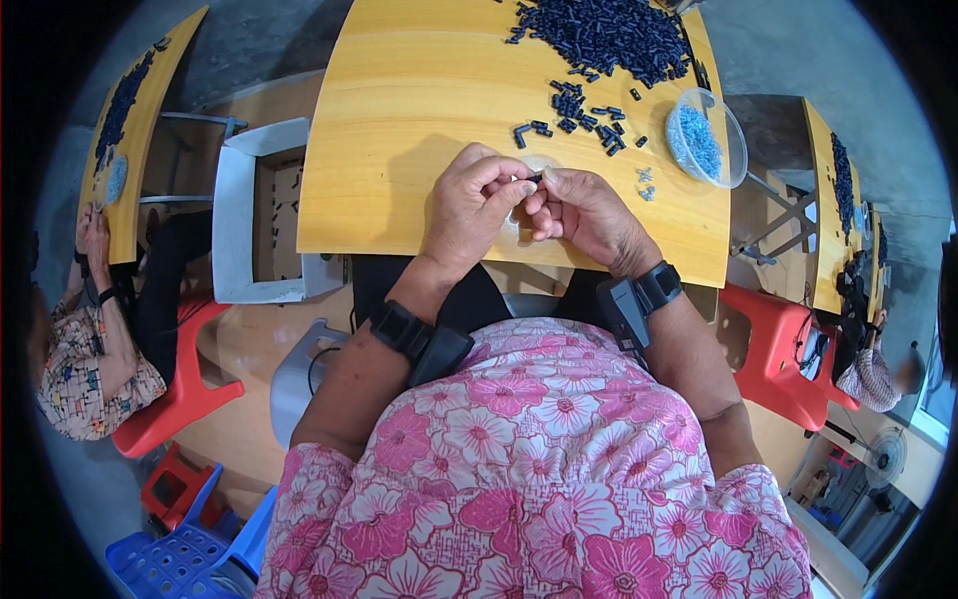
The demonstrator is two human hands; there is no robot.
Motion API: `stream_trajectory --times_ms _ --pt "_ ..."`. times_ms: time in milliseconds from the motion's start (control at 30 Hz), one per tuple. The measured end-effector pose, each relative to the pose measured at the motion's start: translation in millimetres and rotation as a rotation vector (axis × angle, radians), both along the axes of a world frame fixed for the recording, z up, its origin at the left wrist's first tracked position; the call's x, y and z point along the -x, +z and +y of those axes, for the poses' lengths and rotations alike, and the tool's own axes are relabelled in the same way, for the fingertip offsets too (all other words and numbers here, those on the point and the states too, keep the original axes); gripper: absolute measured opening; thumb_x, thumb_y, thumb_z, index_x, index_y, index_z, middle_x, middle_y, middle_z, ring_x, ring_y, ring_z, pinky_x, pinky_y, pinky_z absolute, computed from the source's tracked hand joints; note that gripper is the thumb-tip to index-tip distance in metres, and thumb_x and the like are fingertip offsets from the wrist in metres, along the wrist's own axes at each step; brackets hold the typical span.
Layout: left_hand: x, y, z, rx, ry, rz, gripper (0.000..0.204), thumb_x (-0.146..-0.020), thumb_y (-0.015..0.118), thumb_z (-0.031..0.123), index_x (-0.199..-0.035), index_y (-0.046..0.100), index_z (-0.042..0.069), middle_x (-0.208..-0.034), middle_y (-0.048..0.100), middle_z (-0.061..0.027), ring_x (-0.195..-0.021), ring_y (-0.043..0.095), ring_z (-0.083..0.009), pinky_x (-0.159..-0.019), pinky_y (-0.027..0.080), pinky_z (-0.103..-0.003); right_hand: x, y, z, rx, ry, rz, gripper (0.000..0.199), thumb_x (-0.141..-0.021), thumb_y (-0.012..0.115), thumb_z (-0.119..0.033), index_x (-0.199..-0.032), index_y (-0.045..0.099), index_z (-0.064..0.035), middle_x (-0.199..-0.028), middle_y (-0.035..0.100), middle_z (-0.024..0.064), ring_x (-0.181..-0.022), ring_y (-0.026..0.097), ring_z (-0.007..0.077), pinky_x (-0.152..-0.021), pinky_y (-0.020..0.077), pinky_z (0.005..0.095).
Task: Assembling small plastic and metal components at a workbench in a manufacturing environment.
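Over the near edge of the yellow wooden table (389, 150), my two hands meet at the fingertips. Between them is a small black plastic piece (536, 179), mostly covered by the fingers. My left hand (469, 210) pinches it from one side with thumb and forefinger. From the other side the thumb and fingers of my right hand (599, 218) close on it. A few small clear bluish pieces (647, 193) lie to the right of my right hand. Beyond the hands is a loose group of short black pieces (569, 105).
A big heap of black pieces (609, 38) covers the table's far side. At the right edge stands a clear plastic bowl (735, 150) holding bluish pieces. A white box (238, 225) with dark bits inside sits left of the table. Other people work at tables on both sides.
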State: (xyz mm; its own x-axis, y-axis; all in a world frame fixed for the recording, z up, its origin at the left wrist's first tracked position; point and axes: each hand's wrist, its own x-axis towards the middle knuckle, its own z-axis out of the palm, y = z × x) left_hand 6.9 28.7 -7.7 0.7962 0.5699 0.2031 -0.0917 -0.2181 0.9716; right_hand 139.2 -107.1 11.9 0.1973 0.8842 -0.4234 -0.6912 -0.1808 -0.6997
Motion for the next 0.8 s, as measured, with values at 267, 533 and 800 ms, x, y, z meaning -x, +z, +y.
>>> stream_trajectory --times_ms 267,533,800 --pt "-0.4 -0.5 0.2 -0.007 -0.011 -0.008 0.009 -0.085 0.073 0.003 -0.094 0.071 0.002 -0.087 0.057 -0.0015 -0.075 0.055 -0.0093 -0.069 0.047 -0.024 0.7 -4.4 -2.0 -0.097 0.038 -0.007 0.028 -0.103 0.052 -0.024 -0.098 0.061 0.0019 -0.086 0.064 0.0079 -0.072 0.06 0.0172 -0.074 0.0551 0.0364" --pt "0.7 5.2 6.0 -0.012 -0.15 0.087 0.03 -0.082 0.077 0.008 -0.11 0.069 0.002 -0.094 0.058 -0.0044 -0.08 0.057 -0.0107 -0.075 0.05 -0.025 12.2 2.2 -6.3 0.005 -0.067 -0.371 0.027 -0.102 0.053 -0.019 -0.113 0.061 0.0046 -0.086 0.063 0.0049 -0.071 0.059 0.0116 -0.072 0.0527 0.0292" --pt "1.5 7.5 12.9 -0.183 -0.317 0.123 0.054 -0.082 0.078 0.029 -0.125 0.063 0.001 -0.089 0.057 -0.0057 -0.081 0.055 -0.0158 -0.076 0.049 -0.028 19.6 -9.8 -10.1 -0.055 -0.09 -0.81 0.021 -0.097 0.058 -0.005 -0.117 0.06 0.0033 -0.085 0.062 0.0031 -0.066 0.059 0.0088 -0.063 0.0503 0.0236"
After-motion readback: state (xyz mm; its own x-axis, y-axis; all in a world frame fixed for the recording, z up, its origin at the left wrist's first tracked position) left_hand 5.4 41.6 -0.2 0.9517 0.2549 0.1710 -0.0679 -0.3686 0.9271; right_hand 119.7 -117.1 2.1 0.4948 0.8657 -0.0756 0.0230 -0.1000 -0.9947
